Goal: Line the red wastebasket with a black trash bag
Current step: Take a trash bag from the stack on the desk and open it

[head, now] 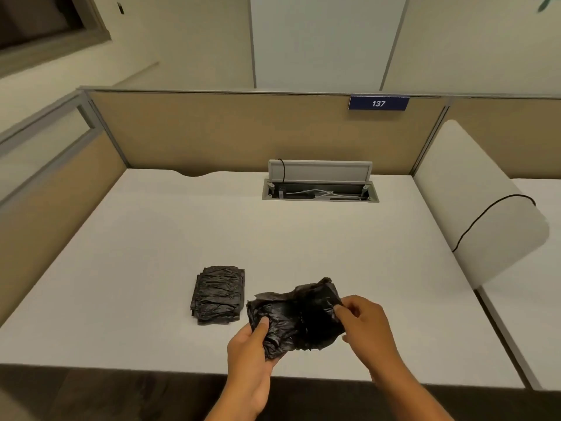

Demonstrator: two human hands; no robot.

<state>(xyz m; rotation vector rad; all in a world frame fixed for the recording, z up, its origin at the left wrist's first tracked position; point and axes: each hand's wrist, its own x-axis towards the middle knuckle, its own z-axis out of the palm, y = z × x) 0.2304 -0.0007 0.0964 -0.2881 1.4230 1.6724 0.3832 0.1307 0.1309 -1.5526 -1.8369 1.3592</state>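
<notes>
A crumpled, partly unfolded black trash bag (299, 317) is held just above the front of the white desk (151, 253). My left hand (250, 354) grips its lower left corner with the thumb on top. My right hand (364, 326) pinches its upper right edge between thumb and fingers. A stack of folded black trash bags (218, 294) lies flat on the desk to the left of the held bag. No red wastebasket is in view.
An open cable tray (320, 192) with wires sits at the desk's back, lid tilted up. Tan partition walls (258, 132) close the back and left. A white divider (473, 202) with a black cord over it stands on the right.
</notes>
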